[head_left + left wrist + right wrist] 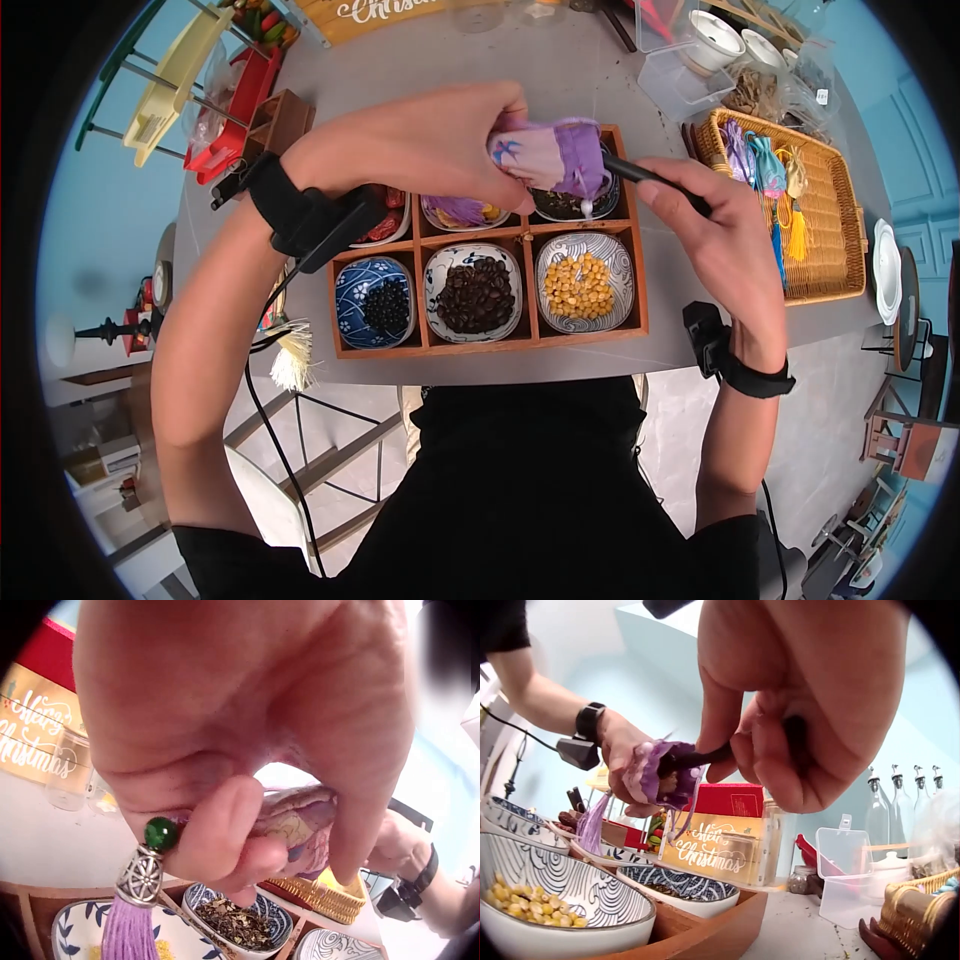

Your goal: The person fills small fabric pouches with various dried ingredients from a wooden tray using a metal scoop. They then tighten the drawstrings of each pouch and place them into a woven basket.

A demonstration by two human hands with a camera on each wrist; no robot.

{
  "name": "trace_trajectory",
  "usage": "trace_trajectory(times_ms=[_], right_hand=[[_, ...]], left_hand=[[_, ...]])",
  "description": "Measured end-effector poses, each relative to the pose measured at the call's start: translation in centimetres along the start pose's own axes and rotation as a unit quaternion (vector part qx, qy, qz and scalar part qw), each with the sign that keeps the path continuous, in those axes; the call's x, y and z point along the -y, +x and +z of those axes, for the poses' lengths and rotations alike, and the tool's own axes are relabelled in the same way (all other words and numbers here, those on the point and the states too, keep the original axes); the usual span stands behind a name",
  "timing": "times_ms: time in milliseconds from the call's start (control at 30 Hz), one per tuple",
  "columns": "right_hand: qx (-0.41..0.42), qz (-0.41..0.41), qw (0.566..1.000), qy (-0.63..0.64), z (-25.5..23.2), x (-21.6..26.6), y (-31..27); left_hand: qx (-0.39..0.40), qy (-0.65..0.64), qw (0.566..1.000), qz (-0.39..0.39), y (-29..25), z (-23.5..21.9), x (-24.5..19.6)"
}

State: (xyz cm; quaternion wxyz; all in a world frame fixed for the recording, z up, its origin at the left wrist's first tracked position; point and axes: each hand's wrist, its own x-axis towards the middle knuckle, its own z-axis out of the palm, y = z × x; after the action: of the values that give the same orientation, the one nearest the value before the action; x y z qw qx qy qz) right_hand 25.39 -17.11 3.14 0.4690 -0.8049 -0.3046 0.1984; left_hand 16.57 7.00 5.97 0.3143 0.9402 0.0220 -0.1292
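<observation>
My left hand [420, 145] grips a small purple and white drawstring pouch [545, 155] over the back row of bowls. Its frilled mouth faces right. A purple tassel [135, 930] with a green bead [160, 834] hangs from below the left hand. Between thumb and fingers, my right hand [720, 225] pinches a slim black handle [630, 172], whose far end is inside the pouch mouth and hidden. Beneath the pouch, a bowl of dried leaves [232, 919] stands in a divided wooden box [490, 347].
Front-row bowls hold black beans [385, 305], dark brown beans [478, 295] and yellow kernels [578, 287]. At right, a wicker tray [825, 220] carries tasselled pouches. Clear plastic boxes [680, 85] stand behind it, and a small wooden rack [275, 125] is at back left.
</observation>
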Motion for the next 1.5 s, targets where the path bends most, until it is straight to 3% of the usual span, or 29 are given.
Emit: trace_trajectory(times_ms=[67, 133, 200, 267, 333, 400, 500, 600, 733, 800, 867, 900, 967, 1033, 1067, 1133, 1233, 1333, 1400, 1467, 1500], right_hand=[[-0.01, -0.103, 0.994, 0.025, 1.0, -0.9, 0.8], [0.019, -0.14, 0.99, 0.02, 0.9, -0.7, 1.7], [0.048, -0.174, 0.983, 0.013, 0.8, -0.7, 2.4], [0.048, -0.199, 0.978, -0.051, 0.6, -1.1, 2.8], [0.038, -0.2, 0.977, -0.057, 0.0, -1.2, 2.7], [0.018, -0.159, 0.976, -0.148, -1.1, -1.4, 2.3], [0.021, -0.163, 0.98, -0.116, -1.0, -1.0, 2.1], [0.018, -0.17, 0.981, -0.088, -0.1, -0.9, 2.4], [0.007, -0.155, 0.98, -0.127, -1.3, -2.5, 2.8], [0.012, -0.128, 0.981, -0.145, -1.5, -2.7, 2.6], [0.024, -0.156, 0.987, -0.024, -0.5, -2.6, 2.7], [0.023, -0.153, 0.988, -0.023, 0.0, -2.6, 2.9], [0.059, -0.085, 0.99, 0.096, 0.9, -2.8, 3.3], [0.05, -0.093, 0.993, 0.062, 0.5, -3.3, 2.8], [0.042, -0.103, 0.993, 0.027, 0.2, -3.5, 2.7], [0.033, -0.094, 0.995, 0.012, -0.6, -3.8, 2.4], [0.03, -0.077, 0.996, 0.037, -0.5, -2.7, 2.3], [0.043, -0.096, 0.993, 0.059, -0.2, -3.0, 2.8], [0.049, -0.121, 0.991, 0.04, -0.7, -3.1, 3.0], [0.064, -0.089, 0.992, -0.068, -2.1, -3.0, 2.9], [0.066, -0.088, 0.992, -0.068, -2.0, -3.0, 2.9]], left_hand=[[-0.002, 0.007, 1.0, 0.013, 0.3, 0.2, -0.2], [-0.006, 0.015, 1.0, 0.025, 0.7, 0.0, -0.4], [0.03, 0.116, 0.992, 0.028, 1.5, -0.4, -0.4], [0.061, 0.097, 0.993, 0.009, 1.7, -0.6, -0.7], [0.088, 0.081, 0.993, -0.009, 2.1, -0.7, -0.4], [0.077, 0.118, 0.99, -0.003, 2.3, -0.4, 0.6], [0.086, 0.084, 0.993, -0.015, 2.4, -0.4, 0.9], [0.06, 0.149, 0.987, 0.012, 3.8, -0.7, 0.0], [0.101, 0.179, 0.977, -0.06, 2.9, -2.1, -3.6], [0.112, 0.18, 0.976, -0.046, 3.2, -2.0, -3.1], [0.127, 0.182, 0.975, -0.028, 3.4, -1.5, -3.6], [0.127, 0.19, 0.973, -0.036, 3.5, -1.5, -3.9], [0.13, 0.2, 0.97, -0.044, 3.4, -2.2, -5.6], [0.246, 0.181, 0.941, -0.145, 3.2, -3.8, -7.3], [0.243, 0.181, 0.942, -0.148, 3.2, -3.5, -6.7], [0.129, 0.239, 0.956, -0.109, 3.1, -2.2, -4.5], [0.115, 0.16, 0.978, -0.064, 3.1, -1.7, -4.2], [0.049, 0.249, 0.967, 0.004, 3.2, -0.6, -3.8], [0.053, 0.267, 0.962, -0.003, 2.8, -0.5, -3.8], [0.057, 0.284, 0.957, -0.012, 2.5, -0.2, -2.7], [0.001, 0.324, 0.944, 0.054, 2.4, 0.1, -1.2]])
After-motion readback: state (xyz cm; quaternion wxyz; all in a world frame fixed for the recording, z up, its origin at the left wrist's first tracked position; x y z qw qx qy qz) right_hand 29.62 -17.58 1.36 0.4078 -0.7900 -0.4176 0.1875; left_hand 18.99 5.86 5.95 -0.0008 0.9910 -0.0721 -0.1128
